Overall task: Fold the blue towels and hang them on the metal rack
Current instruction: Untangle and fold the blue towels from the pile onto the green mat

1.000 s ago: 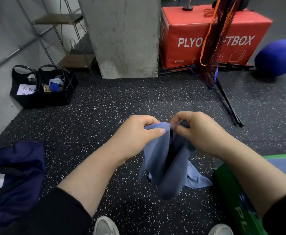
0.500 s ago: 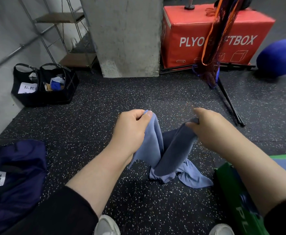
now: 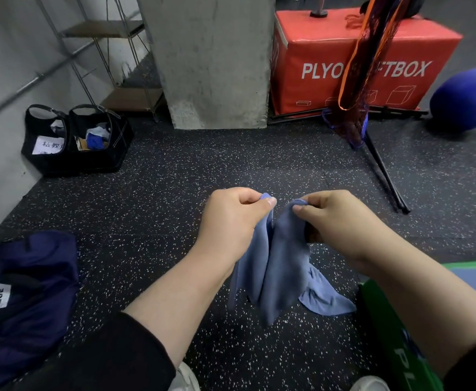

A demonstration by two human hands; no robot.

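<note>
Head view: both hands held out over a dark speckled floor (image 3: 152, 221), close together but not touching.
Left hand (image 3: 231, 221): fingers curled, thumb pressed against the forefinger, pinching an upper edge of the blue towel (image 3: 270, 266).
Right hand (image 3: 341, 224): fingers curled, thumb and forefinger pinching another upper edge of the same towel, just beside the left hand's grip.
Blue towel: hangs in two loose folds below and between the hands, with a narrow gap between the folds at the top; its lower end trails toward the floor under the right wrist, and whether it touches the floor cannot be told.
Beyond the hands: a concrete pillar (image 3: 214, 60); to its right a red box (image 3: 400, 55) lettered PLYO and TBOX, with a netted orange and black object (image 3: 363, 63) hanging in front of it.
Far right of the right hand: a blue ball (image 3: 468, 98).
Far left of the left hand: two black bags (image 3: 73, 153) by the wall, with a metal rack (image 3: 110, 63) behind them.
Below the left forearm: a dark navy bag (image 3: 25, 300).
Under the right forearm: a green box (image 3: 392, 334).
</note>
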